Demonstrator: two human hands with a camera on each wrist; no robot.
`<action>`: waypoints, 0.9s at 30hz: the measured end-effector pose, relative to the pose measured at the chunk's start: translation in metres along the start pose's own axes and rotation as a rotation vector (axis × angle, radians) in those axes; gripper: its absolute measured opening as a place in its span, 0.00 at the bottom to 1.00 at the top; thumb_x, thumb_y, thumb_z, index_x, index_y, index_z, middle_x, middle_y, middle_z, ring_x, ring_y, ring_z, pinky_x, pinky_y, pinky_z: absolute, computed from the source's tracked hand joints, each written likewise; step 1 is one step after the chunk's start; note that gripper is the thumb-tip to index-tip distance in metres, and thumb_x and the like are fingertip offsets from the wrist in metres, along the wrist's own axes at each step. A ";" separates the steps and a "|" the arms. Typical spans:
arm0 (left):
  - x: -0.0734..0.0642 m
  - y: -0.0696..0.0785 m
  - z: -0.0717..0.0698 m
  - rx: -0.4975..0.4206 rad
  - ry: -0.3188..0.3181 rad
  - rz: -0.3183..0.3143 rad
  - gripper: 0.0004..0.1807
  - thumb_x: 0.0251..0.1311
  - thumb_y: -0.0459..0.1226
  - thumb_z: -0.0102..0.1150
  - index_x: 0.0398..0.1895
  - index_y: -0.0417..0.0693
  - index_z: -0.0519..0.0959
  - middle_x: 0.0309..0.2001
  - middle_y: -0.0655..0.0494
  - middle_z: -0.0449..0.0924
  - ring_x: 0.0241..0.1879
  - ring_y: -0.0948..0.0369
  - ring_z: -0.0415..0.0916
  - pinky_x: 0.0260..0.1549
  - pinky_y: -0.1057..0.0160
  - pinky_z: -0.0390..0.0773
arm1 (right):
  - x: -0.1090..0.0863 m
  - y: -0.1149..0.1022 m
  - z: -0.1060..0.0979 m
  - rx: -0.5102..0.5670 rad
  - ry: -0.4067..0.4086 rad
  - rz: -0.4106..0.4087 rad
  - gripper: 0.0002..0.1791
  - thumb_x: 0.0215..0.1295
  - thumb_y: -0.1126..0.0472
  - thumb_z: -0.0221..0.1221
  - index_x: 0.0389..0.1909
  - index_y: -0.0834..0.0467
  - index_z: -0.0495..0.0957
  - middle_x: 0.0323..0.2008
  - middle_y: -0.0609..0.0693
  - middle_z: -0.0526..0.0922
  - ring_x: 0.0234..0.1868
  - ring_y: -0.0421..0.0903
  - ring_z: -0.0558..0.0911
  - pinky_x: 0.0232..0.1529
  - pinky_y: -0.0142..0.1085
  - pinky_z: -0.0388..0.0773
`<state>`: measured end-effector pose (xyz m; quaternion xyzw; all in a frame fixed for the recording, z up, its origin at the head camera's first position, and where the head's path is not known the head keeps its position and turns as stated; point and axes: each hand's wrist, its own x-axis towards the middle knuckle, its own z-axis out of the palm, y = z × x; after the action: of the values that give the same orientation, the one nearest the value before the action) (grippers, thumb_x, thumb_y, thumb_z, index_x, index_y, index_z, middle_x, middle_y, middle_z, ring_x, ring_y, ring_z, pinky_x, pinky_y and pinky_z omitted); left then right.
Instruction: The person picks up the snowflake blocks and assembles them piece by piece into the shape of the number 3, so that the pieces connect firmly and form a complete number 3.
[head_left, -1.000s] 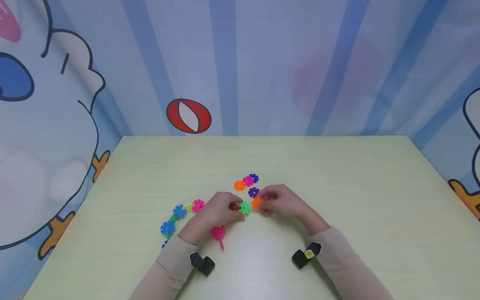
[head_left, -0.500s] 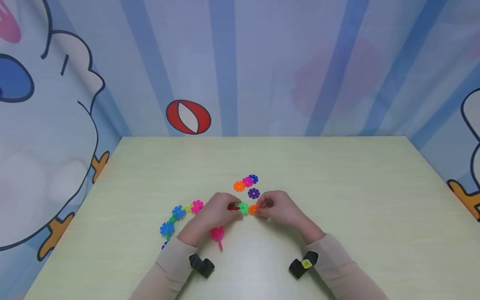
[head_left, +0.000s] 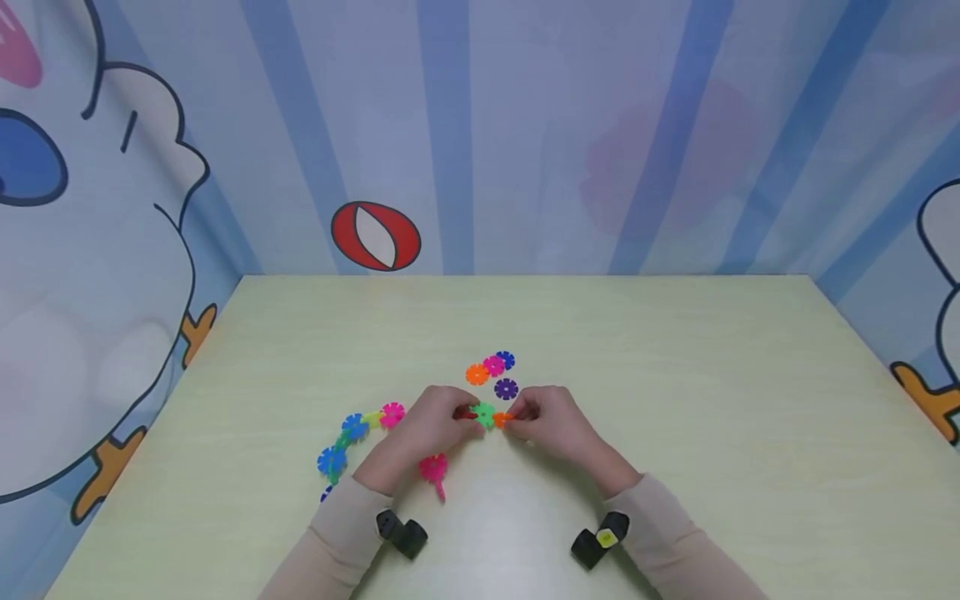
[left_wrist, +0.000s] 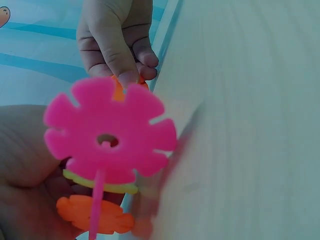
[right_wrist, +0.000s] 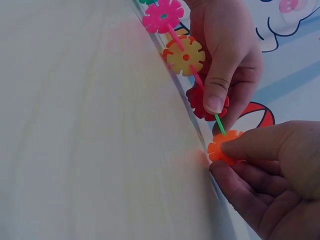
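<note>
My left hand pinches a red notched disc, a flat plastic flower-shaped connector, between thumb and fingers. A green disc is slotted onto it and shows edge-on in the right wrist view. My right hand pinches an orange disc whose edge meets the green one. Behind the red disc the chain runs on through a yellow disc and a pink disc. In the left wrist view a pink disc fills the foreground, hiding part of the work.
Loose on the table beyond my hands lie an orange disc, a pink disc, a blue disc and a purple disc. The chain's blue discs curve round left of my left forearm. A printed backdrop stands behind the table.
My right hand has moved left and slightly nearer, bringing its orange disc from apart to the green disc's edge and turning it nearly edge-on. My left hand stays almost still.
</note>
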<state>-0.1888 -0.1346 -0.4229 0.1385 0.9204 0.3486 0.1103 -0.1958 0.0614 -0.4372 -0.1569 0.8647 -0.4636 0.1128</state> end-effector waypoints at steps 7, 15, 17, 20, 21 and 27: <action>0.000 -0.001 0.002 0.004 0.019 -0.001 0.14 0.57 0.34 0.66 0.47 0.39 0.83 0.26 0.55 0.74 0.31 0.58 0.68 0.30 0.65 0.70 | 0.001 0.002 0.006 -0.010 0.038 -0.042 0.02 0.54 0.68 0.67 0.28 0.64 0.83 0.24 0.47 0.82 0.25 0.42 0.75 0.27 0.30 0.76; 0.002 -0.003 0.003 0.009 0.037 -0.025 0.14 0.57 0.33 0.66 0.47 0.38 0.83 0.29 0.54 0.76 0.33 0.57 0.69 0.33 0.64 0.72 | 0.002 0.005 0.010 -0.019 0.066 -0.073 0.02 0.55 0.69 0.66 0.25 0.62 0.84 0.23 0.47 0.82 0.26 0.40 0.74 0.28 0.29 0.75; 0.002 -0.004 0.004 0.012 0.038 -0.022 0.14 0.57 0.33 0.66 0.47 0.38 0.83 0.29 0.54 0.77 0.33 0.58 0.69 0.33 0.64 0.72 | 0.002 0.006 0.011 -0.012 0.070 -0.078 0.03 0.55 0.70 0.66 0.24 0.62 0.84 0.23 0.47 0.82 0.26 0.40 0.74 0.28 0.29 0.75; 0.002 -0.004 0.004 0.013 0.043 -0.021 0.14 0.57 0.33 0.66 0.46 0.38 0.83 0.28 0.54 0.76 0.32 0.58 0.68 0.32 0.64 0.72 | 0.003 0.004 0.013 0.001 0.074 -0.083 0.02 0.55 0.70 0.66 0.24 0.63 0.84 0.24 0.48 0.83 0.26 0.41 0.75 0.29 0.29 0.76; 0.002 -0.003 0.004 0.012 0.045 -0.019 0.14 0.57 0.33 0.66 0.46 0.38 0.83 0.28 0.54 0.75 0.32 0.58 0.68 0.32 0.64 0.71 | 0.003 0.004 0.013 0.006 0.074 -0.082 0.02 0.55 0.70 0.66 0.25 0.63 0.84 0.24 0.48 0.83 0.26 0.41 0.75 0.30 0.29 0.76; 0.001 -0.002 0.004 0.010 0.039 -0.018 0.12 0.57 0.33 0.66 0.44 0.39 0.84 0.26 0.54 0.73 0.31 0.58 0.67 0.30 0.65 0.69 | 0.004 0.002 0.015 0.012 0.082 -0.061 0.03 0.55 0.70 0.66 0.25 0.63 0.84 0.24 0.48 0.83 0.27 0.41 0.75 0.30 0.29 0.76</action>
<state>-0.1891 -0.1336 -0.4272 0.1239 0.9252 0.3459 0.0947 -0.1951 0.0495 -0.4476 -0.1633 0.8605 -0.4782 0.0638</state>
